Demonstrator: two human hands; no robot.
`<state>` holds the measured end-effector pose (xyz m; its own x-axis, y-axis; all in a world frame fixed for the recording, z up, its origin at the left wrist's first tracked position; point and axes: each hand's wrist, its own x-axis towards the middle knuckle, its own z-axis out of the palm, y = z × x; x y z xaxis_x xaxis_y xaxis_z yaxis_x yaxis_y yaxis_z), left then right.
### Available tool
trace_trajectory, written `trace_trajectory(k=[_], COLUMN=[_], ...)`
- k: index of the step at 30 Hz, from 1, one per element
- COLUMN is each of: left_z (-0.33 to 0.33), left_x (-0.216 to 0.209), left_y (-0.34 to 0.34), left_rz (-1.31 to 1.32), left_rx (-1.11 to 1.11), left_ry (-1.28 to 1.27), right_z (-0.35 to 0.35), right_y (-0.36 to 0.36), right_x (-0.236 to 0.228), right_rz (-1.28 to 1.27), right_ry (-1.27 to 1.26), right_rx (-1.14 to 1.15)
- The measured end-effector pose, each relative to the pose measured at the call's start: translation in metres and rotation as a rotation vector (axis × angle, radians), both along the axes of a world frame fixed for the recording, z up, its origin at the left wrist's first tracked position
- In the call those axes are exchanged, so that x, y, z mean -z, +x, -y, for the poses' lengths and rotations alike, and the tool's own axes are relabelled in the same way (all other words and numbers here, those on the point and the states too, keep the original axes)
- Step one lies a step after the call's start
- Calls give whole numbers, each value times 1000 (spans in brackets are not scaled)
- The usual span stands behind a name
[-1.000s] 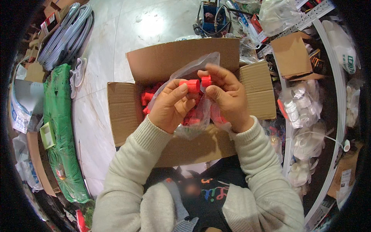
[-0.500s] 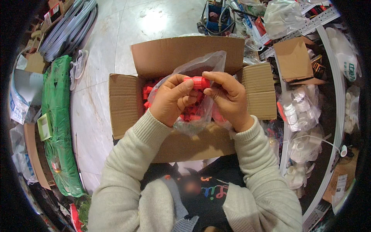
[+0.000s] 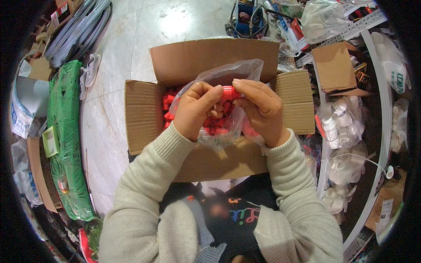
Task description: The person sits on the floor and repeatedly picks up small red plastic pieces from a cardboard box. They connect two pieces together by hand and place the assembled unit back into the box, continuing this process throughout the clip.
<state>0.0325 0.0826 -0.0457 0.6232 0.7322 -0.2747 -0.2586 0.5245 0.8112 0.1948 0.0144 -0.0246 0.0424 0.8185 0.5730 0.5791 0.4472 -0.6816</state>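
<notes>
Red fitting pinched btwn both hands, over open box

From where I stand, the person's L hand (image 3: 195,107) has its grip closed on the L end of a short red fitting (image 3: 229,92), thumb on top. The R hand (image 3: 265,103) has fingertips & thumb pinched round the other end. The piece is held approx. level, above an open cardboard box (image 3: 215,55) w/ flaps spread. Under the hands, a clear plastic bag (image 3: 250,70) lies in the box, w/ lots of loose red pieces (image 3: 215,130) in & around it (same red as the held one). Off to the L, a long green-wrapped bundle (image 3: 66,162) lies on the pale floor (image 3: 105,127), nr. a pair of white shoes (image 3: 91,72).
</notes>
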Motion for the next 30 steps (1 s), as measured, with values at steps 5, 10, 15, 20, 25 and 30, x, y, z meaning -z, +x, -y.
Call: trace_trajectory(k=[5, 10, 15, 20, 25, 30], left_z=[3, 4, 1, 4, 3, 1], left_x=[-15, -16, -12, -7, -7, -3], left_y=[0, -1, -4, 1, -3, -3], left_rz=[-123, -171, -236, -83, 28, 149], left_rx=[-15, 16, 83, 16, 48, 43], left_ry=[13, 22, 72, -3, 113, 181], right_z=[-1, -1, 0, 1, 4, 6], right_y=[0, -1, -1, 0, -1, -4], right_x=[1, 2, 0, 1, -5, -3], right_rz=[86, 116, 182, 114, -4, -137], right_ry=[40, 69, 104, 78, -51, -197], right_rx=[21, -1, -19, -11, 21, 112])
